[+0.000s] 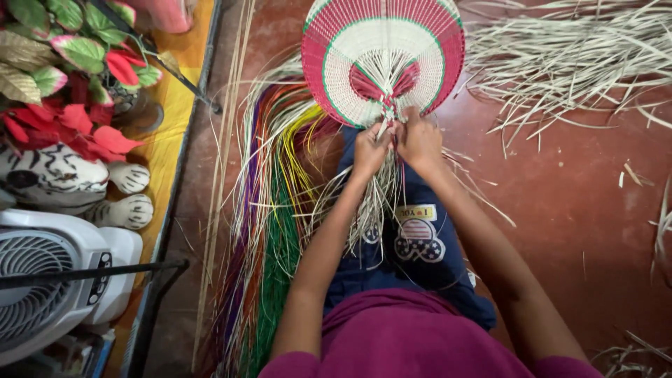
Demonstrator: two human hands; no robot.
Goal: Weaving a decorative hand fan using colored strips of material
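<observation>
— What is lying at the centre?

— A round woven fan of pale straw with pink and green bands [383, 56] is lying flat on the red-brown floor [574, 210], just beyond the person's knees, its loose pale strands [381, 189] trailing down toward the lap.

— How are the arms sitting?

— Both forearms are reaching forward from the body and converging, elbows spread wide, wrists coming together at the fan's lower edge where the weaving gathers.

— And the hands?

— The left hand [369, 149] is closing its fingers around a bunch of those strands, pinching them just under the fan's rim. The right hand [418, 140] is curling tightly beside it, knuckles up, gripping strands at the same spot. The two hands are touching or nearly touching; which, I cannot tell.

— What is around them?

— A sheaf of dyed strips in green, yellow, purple and orange [269, 231] is fanning out on the floor just left of the left forearm. A heap of undyed pale straw [560, 63] is lying well apart at the upper right. Far left, a yellow mat [168, 140] is carrying a red-and-green leafy plant [70, 70], a striped plush tiger [63, 182] and a white fan heater [56, 280].
</observation>
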